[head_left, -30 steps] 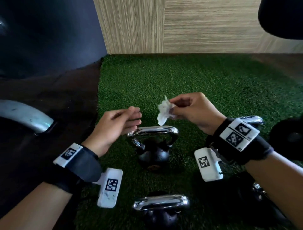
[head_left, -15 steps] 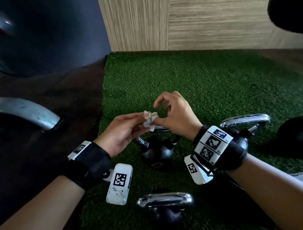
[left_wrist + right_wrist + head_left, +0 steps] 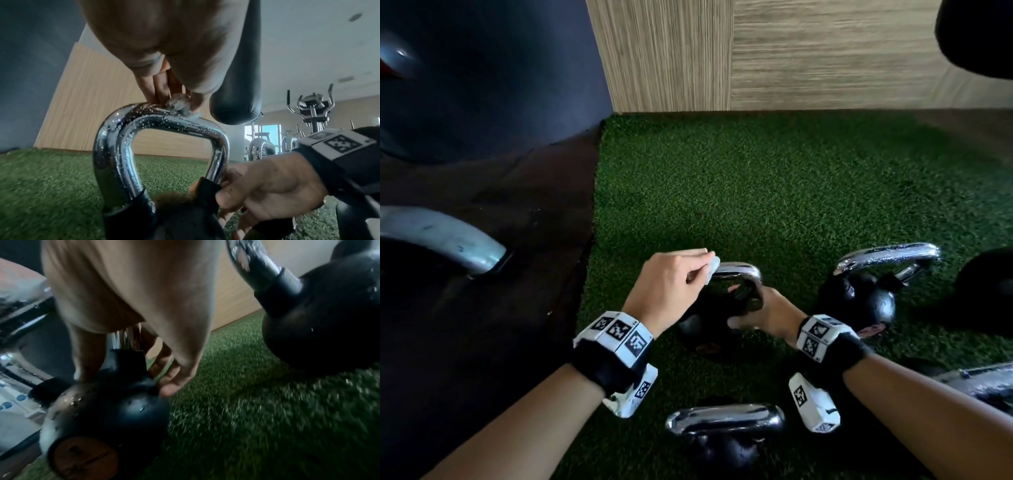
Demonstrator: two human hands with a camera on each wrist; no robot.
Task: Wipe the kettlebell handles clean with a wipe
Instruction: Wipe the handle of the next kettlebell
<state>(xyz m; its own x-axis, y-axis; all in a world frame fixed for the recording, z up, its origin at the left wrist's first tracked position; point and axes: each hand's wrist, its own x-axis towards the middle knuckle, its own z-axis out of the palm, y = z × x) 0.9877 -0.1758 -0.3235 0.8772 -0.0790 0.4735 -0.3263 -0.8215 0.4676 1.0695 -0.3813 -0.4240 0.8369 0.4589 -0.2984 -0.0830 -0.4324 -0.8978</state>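
A small black kettlebell (image 3: 698, 332) with a wet chrome handle (image 3: 739, 270) stands on the green turf. My left hand (image 3: 703, 270) pinches a crumpled white wipe (image 3: 713, 270) and presses it on the handle's top bar near its left corner. In the left wrist view the wipe (image 3: 179, 105) sits on the droplet-covered handle (image 3: 160, 123) under my fingertips (image 3: 162, 91). My right hand (image 3: 743, 305) grips the handle's right post at its black base. The right wrist view shows its fingers (image 3: 168, 379) curled round that post above the ball (image 3: 109, 410).
A second kettlebell (image 3: 859, 301) stands to the right, a third (image 3: 722, 421) close to me, and another chrome handle (image 3: 983, 380) at the right edge. Dark floor and a grey metal tube (image 3: 441, 240) lie left of the turf (image 3: 756, 188). A wood wall (image 3: 791, 54) closes the back.
The wipe passed from my right hand to my left, which brought it down onto the handle. My right hand dropped to grip the handle's base.
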